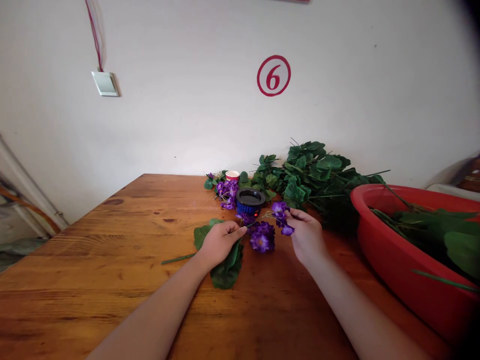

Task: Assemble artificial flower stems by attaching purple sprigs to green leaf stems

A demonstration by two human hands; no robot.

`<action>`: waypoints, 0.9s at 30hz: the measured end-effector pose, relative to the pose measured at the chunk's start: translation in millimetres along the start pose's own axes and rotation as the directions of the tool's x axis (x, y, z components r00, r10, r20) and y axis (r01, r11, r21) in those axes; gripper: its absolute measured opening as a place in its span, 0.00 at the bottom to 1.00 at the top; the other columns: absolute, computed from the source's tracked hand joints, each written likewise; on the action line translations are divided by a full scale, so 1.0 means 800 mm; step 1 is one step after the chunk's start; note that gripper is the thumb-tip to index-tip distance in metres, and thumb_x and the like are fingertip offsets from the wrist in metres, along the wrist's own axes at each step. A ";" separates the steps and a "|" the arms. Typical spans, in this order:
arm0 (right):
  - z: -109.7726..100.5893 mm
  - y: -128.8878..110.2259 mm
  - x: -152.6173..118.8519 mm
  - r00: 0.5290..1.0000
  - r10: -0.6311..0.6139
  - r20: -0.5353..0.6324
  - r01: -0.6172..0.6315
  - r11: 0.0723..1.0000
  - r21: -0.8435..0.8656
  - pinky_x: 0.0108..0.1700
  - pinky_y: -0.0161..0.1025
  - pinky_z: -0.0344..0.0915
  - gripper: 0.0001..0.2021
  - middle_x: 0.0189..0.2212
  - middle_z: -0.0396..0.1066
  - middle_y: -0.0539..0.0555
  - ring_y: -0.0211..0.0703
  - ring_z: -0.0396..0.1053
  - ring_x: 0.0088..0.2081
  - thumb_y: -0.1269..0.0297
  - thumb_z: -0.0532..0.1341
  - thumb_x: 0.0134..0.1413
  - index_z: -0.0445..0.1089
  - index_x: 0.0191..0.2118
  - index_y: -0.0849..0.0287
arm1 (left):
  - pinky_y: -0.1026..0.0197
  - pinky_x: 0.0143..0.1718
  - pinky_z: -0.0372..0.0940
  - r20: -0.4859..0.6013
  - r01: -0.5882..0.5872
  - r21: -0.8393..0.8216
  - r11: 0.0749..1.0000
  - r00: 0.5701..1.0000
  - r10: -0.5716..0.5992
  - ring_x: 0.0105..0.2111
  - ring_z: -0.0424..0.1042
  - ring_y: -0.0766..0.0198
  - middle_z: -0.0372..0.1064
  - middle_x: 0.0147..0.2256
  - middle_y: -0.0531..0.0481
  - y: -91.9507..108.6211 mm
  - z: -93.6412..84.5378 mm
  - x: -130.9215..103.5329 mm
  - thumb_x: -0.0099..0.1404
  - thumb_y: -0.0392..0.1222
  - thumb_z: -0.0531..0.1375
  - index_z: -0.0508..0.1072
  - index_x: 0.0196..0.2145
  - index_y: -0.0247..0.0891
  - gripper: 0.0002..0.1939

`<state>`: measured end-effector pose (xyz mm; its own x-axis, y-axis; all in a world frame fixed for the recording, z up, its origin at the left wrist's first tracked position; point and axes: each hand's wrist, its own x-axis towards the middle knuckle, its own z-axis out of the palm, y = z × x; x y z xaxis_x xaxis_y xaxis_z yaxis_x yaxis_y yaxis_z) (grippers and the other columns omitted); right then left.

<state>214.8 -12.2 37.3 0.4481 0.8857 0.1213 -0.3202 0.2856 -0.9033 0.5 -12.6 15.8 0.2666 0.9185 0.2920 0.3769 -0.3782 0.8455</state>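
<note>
My left hand (pixel 221 241) pinches the stem of an artificial flower spray with large green leaves (pixel 227 270), its stem end (pixel 176 259) poking out to the left. Purple blossoms (pixel 261 237) hang from thin stalks to the right of that hand. At the right, my right hand (pixel 305 232) has its thumb and fingers closed on a purple blossom (pixel 280 212) at the end of a stalk. Just beyond both hands stands a small blue pot (pixel 249 200) with a black rim, dark content and a red light on its front.
Loose purple flowers (pixel 227 192) and a red-and-white cup (pixel 232 175) sit behind the pot's left side. A heap of green leafy stems (pixel 315 170) lies against the wall. A red basin (pixel 397 250) holding more leaves takes up the right side of the wooden table (pixel 93 260).
</note>
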 end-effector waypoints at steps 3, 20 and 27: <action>0.001 0.000 -0.001 1.000 0.010 0.023 -0.011 1.000 0.008 0.22 0.30 0.57 0.14 0.26 0.72 0.52 0.36 0.66 0.26 0.70 0.70 0.26 0.76 0.29 0.60 | 0.66 0.24 0.52 0.001 -0.003 0.002 1.000 1.000 0.003 0.22 0.55 0.69 0.55 0.20 0.56 0.000 0.000 0.000 0.62 0.60 0.54 0.62 0.21 0.37 0.24; -0.002 -0.003 -0.002 0.997 0.023 0.073 -0.021 1.000 -0.018 0.19 0.30 0.52 0.13 0.24 0.69 0.49 0.33 0.61 0.24 0.70 0.70 0.29 0.75 0.30 0.59 | 0.65 0.24 0.50 0.013 -0.002 -0.004 1.000 1.000 0.002 0.22 0.54 0.69 0.53 0.20 0.57 -0.002 -0.001 0.000 0.63 0.60 0.53 0.61 0.21 0.37 0.24; -0.005 -0.002 0.001 0.994 -0.027 0.102 0.033 0.998 -0.060 0.19 0.31 0.52 0.12 0.22 0.68 0.49 0.33 0.60 0.22 0.67 0.70 0.33 0.75 0.30 0.60 | 0.65 0.24 0.49 0.020 -0.005 -0.008 1.000 1.000 0.005 0.22 0.54 0.69 0.52 0.20 0.57 -0.002 -0.001 0.001 0.63 0.60 0.53 0.60 0.21 0.37 0.24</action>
<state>218.9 -13.6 37.4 0.3692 0.9103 0.1870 -0.2540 0.2924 -0.9220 -0.7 -11.3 14.8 0.2863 0.9140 0.2875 0.3681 -0.3820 0.8477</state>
